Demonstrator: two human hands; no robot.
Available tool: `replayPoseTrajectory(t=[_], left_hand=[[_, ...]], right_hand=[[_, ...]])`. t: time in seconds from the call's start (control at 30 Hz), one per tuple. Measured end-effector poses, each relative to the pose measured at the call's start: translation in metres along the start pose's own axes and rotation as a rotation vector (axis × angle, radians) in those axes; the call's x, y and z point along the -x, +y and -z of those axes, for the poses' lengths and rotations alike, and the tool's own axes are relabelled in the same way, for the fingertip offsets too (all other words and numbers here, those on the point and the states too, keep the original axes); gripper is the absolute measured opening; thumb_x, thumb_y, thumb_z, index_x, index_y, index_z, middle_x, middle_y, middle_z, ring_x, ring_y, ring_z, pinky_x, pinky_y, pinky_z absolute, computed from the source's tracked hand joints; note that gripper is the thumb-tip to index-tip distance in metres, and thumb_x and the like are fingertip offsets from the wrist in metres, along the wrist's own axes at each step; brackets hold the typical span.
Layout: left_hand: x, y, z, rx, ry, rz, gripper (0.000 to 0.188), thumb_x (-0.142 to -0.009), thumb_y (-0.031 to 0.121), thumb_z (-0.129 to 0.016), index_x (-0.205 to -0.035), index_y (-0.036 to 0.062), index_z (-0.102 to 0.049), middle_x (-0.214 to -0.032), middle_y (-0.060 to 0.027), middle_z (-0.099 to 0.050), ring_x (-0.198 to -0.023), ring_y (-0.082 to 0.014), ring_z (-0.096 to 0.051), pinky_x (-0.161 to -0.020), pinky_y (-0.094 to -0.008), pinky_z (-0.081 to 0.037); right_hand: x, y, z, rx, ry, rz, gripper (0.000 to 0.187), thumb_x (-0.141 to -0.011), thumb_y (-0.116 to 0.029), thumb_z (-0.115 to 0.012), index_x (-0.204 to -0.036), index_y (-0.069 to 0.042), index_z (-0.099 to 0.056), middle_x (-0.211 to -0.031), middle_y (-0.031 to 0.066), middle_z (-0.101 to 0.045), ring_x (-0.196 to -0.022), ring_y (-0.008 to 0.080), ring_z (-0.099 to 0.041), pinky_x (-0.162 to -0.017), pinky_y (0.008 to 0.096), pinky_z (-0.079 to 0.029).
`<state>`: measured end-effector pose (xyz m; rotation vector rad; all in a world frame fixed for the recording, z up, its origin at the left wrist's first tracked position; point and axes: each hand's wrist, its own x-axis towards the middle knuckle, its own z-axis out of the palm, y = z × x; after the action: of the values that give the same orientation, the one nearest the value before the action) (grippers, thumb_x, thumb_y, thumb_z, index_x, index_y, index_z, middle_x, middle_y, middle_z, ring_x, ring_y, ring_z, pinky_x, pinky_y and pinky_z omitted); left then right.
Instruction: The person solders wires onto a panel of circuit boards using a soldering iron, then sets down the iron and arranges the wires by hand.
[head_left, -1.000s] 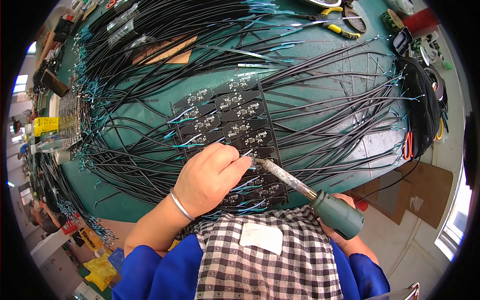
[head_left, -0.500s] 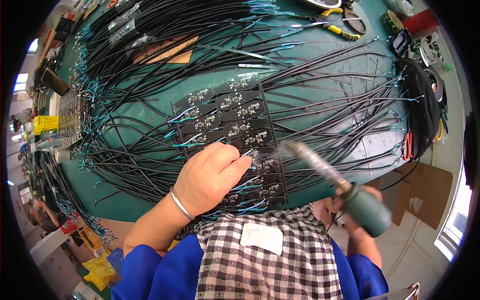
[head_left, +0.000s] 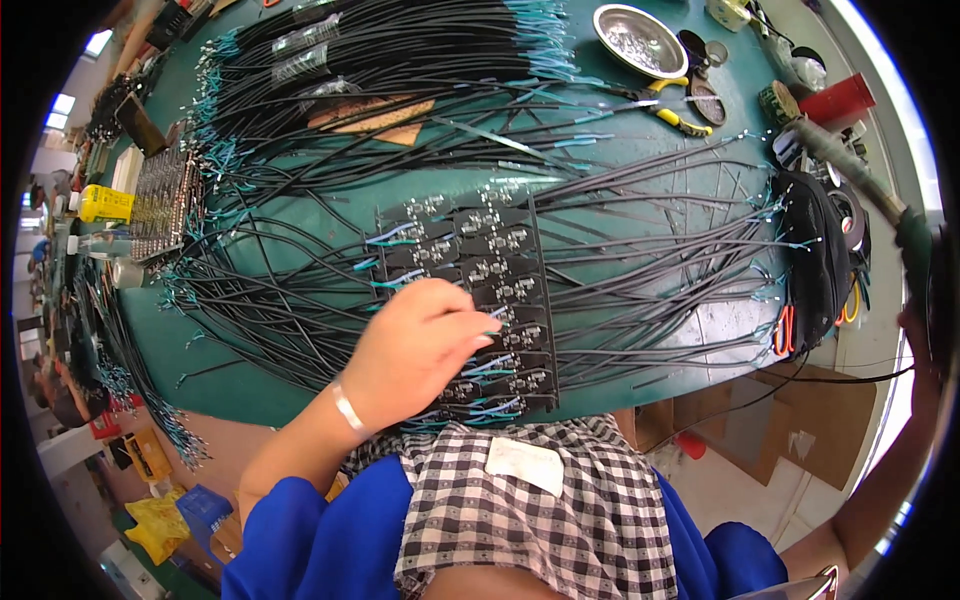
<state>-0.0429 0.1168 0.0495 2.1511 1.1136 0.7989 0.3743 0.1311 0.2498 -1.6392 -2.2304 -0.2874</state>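
Circuit boards (head_left: 495,243) lie joined in rows near the middle of the table (head_left: 745,100). Left hand (head_left: 418,345) rests over their near part, thumb and forefinger pinched together on what looks like a thin wire (head_left: 499,313). Right hand (head_left: 925,345), dark at the right edge, grips a raised soldering iron (head_left: 850,165). Far off, a cable bundle (head_left: 430,55) lies left of the metal bowl (head_left: 650,68).

You are in an electronics assembly workshop. Your green-topped workbench (head_left: 740,95) carries a panel of black circuit boards (head_left: 490,240), thick bundles of black cables (head_left: 420,55) with teal wire ends (head_left: 540,35), and yellow-handled pliers (head_left: 682,124); a soldering iron (head_left: 850,168) shows at your right.
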Motion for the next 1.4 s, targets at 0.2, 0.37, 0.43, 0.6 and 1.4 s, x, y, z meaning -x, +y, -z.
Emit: replayPoseTrajectory(t=[0.2,0.37,0.43,0.6,1.4], left_hand=[[-0.048,-0.011,0.160,-0.819,0.538,-0.058,0.012,-0.089,0.002,-0.058,-0.092,0.0008,-0.069,-0.086,-0.0066,-0.062,-0.078,-0.0133,-0.055,-0.071,-0.0241,-0.043],[-0.081,-0.029,0.087,-0.431,0.170,-0.112,0.012,-0.076,0.004,-0.070,-0.088,0.0030,-0.069,-0.071,-0.0039,-0.052,-0.061,-0.0167,-0.049,-0.050,-0.0280,-0.039],[-0.073,-0.050,0.045,-0.396,-0.016,-0.165,0.020,-0.069,0.007,-0.070,-0.089,0.0048,-0.067,-0.068,-0.0042,-0.047,-0.056,-0.0188,-0.049,-0.044,-0.0305,-0.038],[-0.062,-0.089,-0.012,-0.196,-0.055,-0.145,0.020,-0.070,0.006,-0.066,-0.090,0.0037,-0.065,-0.070,-0.0047,-0.046,-0.057,-0.0207,-0.051,-0.045,-0.0321,-0.041],[-0.063,-0.091,-0.008,-0.249,-0.024,-0.179,0.018,-0.071,0.007,-0.063,-0.088,0.0030,-0.063,-0.071,-0.0058,-0.048,-0.063,-0.0224,-0.053,-0.054,-0.0335,-0.044]], right_hand=[[0.031,-0.038,-0.115,-0.984,-0.191,-0.495,0.061,-0.081,-0.045,-0.066,-0.117,0.003,-0.055,-0.094,0.0121,-0.066,-0.053,0.0101,-0.056,-0.046,0.0216,-0.042],[0.036,-0.088,-0.188,-1.490,-0.096,-0.763,0.065,-0.081,-0.035,-0.069,-0.126,0.005,-0.044,-0.102,0.0199,-0.062,-0.056,0.0192,-0.060,-0.048,0.0268,-0.049],[0.040,-0.095,-0.208,-1.593,-0.153,-0.779,0.066,-0.080,-0.038,-0.069,-0.125,0.005,-0.045,-0.103,0.0179,-0.062,-0.057,0.0197,-0.060,-0.047,0.0270,-0.048],[0.065,-0.104,-0.224,-1.589,-0.386,-0.931,0.070,-0.076,-0.046,-0.072,-0.121,0.004,-0.052,-0.091,0.0121,-0.064,-0.062,0.0178,-0.060,-0.051,0.0262,-0.046],[0.094,-0.133,-0.230,-0.950,-0.469,-0.682,0.029,-0.067,-0.007,-0.072,-0.095,-0.008,-0.067,-0.095,0.0094,-0.064,-0.092,0.0300,-0.058,-0.080,0.0408,-0.047]])
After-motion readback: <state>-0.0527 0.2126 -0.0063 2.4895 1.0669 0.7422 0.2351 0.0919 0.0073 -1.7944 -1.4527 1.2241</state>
